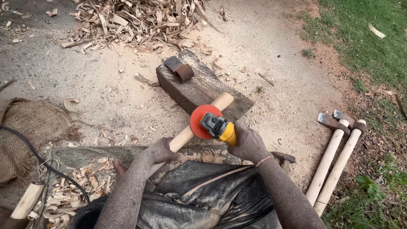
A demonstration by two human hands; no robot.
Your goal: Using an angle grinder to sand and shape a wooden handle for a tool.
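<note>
Handle: you have a pale, smooth, round wooden handle (199,119) at frame centre; its long axis runs from lower left to upper right, the far end resting on the block.
Left hand: your dusty left hand (163,150) is wrapped around the handle's near end, just below centre.
Right hand: your right hand (248,144) is closed on the rear of the grinder, right of the handle.
Grinder: a yellow-bodied angle grinder (218,127) with a dark metal head and a flat, round orange-red disc (201,121); the disc sits against the handle's middle, between your hands, and the body points up-left towards it.
Block: a dark, rough, weathered wooden block (199,87) lies above centre, carrying a rusty iron axe head (180,68) on its upper left end.
Shavings: curled pale wood shavings (135,21) are heaped at upper centre on sandy, sawdust-strewn ground.
Right side: two finished axes (337,152) with pale straight handles lie side by side by the grass.
Left side: coarse burlap sack (29,127) and a black cable (38,159).
</note>
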